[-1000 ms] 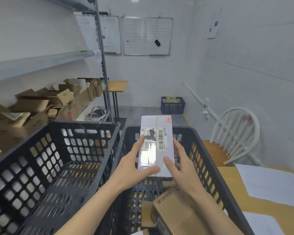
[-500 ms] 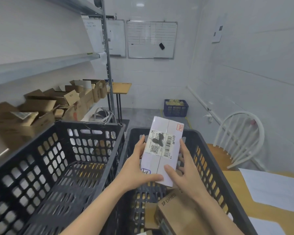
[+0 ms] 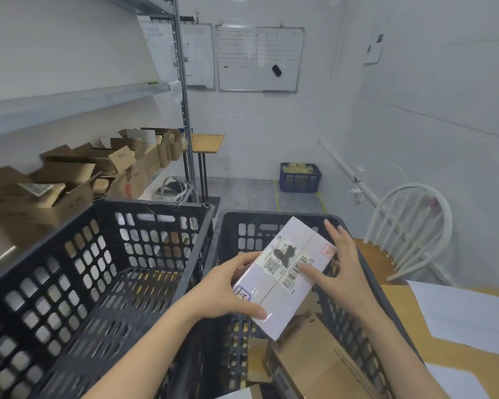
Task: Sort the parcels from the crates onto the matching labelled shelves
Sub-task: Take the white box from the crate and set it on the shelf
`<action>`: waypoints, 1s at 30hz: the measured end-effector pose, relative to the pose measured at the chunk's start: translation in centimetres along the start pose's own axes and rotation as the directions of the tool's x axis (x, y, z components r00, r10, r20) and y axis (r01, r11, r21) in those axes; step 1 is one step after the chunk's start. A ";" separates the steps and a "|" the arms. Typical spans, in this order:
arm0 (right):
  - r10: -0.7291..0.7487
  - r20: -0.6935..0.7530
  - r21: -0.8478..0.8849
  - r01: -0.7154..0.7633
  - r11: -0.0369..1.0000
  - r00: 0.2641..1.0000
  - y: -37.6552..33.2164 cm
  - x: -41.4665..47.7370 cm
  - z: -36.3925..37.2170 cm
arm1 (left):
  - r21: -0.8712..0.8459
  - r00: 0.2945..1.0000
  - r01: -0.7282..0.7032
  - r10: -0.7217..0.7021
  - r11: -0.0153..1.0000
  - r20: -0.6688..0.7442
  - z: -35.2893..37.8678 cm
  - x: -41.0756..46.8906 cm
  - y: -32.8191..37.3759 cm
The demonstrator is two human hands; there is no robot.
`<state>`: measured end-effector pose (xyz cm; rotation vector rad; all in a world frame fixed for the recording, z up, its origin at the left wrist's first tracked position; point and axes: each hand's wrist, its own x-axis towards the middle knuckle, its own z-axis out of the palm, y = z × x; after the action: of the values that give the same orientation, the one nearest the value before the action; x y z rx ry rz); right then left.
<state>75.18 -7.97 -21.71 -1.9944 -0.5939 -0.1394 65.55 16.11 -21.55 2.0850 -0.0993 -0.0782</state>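
My left grip is closed round the near end of the white parcel, thumb lying across its top face close to the corner and fingers curled along the left edge. My right grip is spread: the thumb rests flat on the barcode of the shipping label, and the fingers stand straight along the parcel's far right edge. Both forearms reach in from the bottom of the view. The parcel is tilted, label up, its long side running from near left to far right, held above the right black crate, clear of the brown cardboard box lying inside it. A blue stamp marks the parcel's near corner and a red one its right edge. The left black crate sits just beside the right one, their rims almost touching. To my left, a metal shelf runs over a lower level crowded with open cardboard boxes. To my right is a wooden desk carrying white paper sheets, with a white chair behind it. On the far wall hangs a whiteboard, and a blue crate stands on the floor below.
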 end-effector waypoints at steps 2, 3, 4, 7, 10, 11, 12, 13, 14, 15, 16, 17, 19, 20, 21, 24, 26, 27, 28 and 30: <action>-0.009 0.048 -0.007 0.010 1.000 0.999 0.4 0.0 0.1 | -0.006 1.000 -0.015 0.015 1.000 0.011 0.1 0.1 -0.1; -0.003 0.067 -0.019 0.005 1.000 0.998 0.5 0.0 0.3 | -0.004 1.000 -0.021 0.021 1.000 0.013 0.2 0.2 -0.2; 0.007 0.075 -0.032 -0.005 0.999 0.997 0.7 0.0 0.4 | 0.001 1.000 -0.023 0.023 1.000 0.011 0.2 0.3 -0.4; 0.042 0.064 -0.090 -0.037 0.995 0.997 1.0 0.0 0.3 | 0.094 1.000 -0.020 0.021 0.995 -0.010 0.6 0.7 -0.9; 0.081 0.018 -0.177 -0.077 0.981 0.997 1.4 -0.1 0.3 | 0.216 0.996 0.033 -0.014 0.976 -0.091 1.9 1.4 -1.3; 0.092 0.003 -0.202 -0.089 0.975 0.996 1.7 -0.1 0.3 | 0.228 0.990 0.063 -0.033 0.972 -0.136 2.5 1.5 -1.4; 0.108 -0.006 -0.220 -0.107 0.970 0.994 1.9 -0.2 0.4 | 0.238 0.985 0.086 -0.047 0.968 -0.164 3.1 1.7 -1.4; 0.131 -0.007 -0.232 -0.129 0.964 0.991 2.2 -0.2 0.4 | 0.251 0.982 0.109 -0.066 0.962 -0.174 3.7 1.8 -1.4; 0.159 -0.002 -0.243 -0.154 0.958 0.987 2.5 -0.2 0.4 | 0.256 0.980 0.136 -0.092 0.957 -0.176 4.3 1.9 -1.4; 0.186 0.004 -0.256 -0.179 0.950 0.983 2.8 -0.2 0.3 | 0.247 0.975 0.171 -0.129 0.954 -0.179 4.7 2.0 -1.4; 0.211 0.003 -0.270 -0.203 0.941 0.977 3.1 -0.2 0.3 | 0.230 0.968 0.210 -0.169 0.950 -0.185 5.1 2.0 -1.3; 0.232 0.000 -0.288 -0.222 0.932 0.973 3.4 -0.2 0.3 | 0.218 0.961 0.242 -0.202 0.946 -0.191 5.4 2.0 -1.4; 0.250 -0.009 -0.341 -0.238 0.910 0.968 3.7 -0.2 0.4 | 0.225 0.950 0.291 -0.252 0.930 -0.186 6.1 2.0 -1.6; 0.251 -0.013 -0.373 -0.238 0.897 0.968 3.8 -0.3 0.5 | 0.236 0.944 0.319 -0.284 0.918 -0.171 6.5 1.9 -1.8; 0.255 -0.014 -0.407 -0.239 0.882 0.967 3.8 -0.3 0.6 | 0.256 0.939 0.341 -0.314 0.904 -0.142 6.9 1.8 -1.8; 0.289 -0.006 -0.496 -0.254 0.830 0.957 4.1 -0.4 0.9 | 0.289 0.938 0.337 -0.346 0.896 -0.022 8.5 1.5 -1.7; 0.310 -0.003 -0.522 -0.266 0.811 0.951 4.3 -0.6 1.1 | 0.228 0.931 0.350 -0.364 0.909 0.020 9.1 1.5 -1.5; 0.314 0.001 -0.526 -0.266 0.808 0.949 4.3 -0.6 1.3 | 0.192 0.924 0.371 -0.382 0.909 0.025 9.2 1.6 -1.5; 0.314 0.011 -0.535 -0.260 0.804 0.949 4.3 -0.6 1.5 | 0.165 0.916 0.390 -0.400 0.906 0.031 9.3 1.7 -1.6; 0.319 0.025 -0.569 -0.249 0.784 0.948 3.8 -0.7 1.8 | 0.131 0.905 0.410 -0.421 0.902 0.062 9.3 1.7 -1.6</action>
<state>76.10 -8.02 -25.91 -2.6624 -0.3330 -0.0027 66.43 8.67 -27.58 2.1876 0.2988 -0.4357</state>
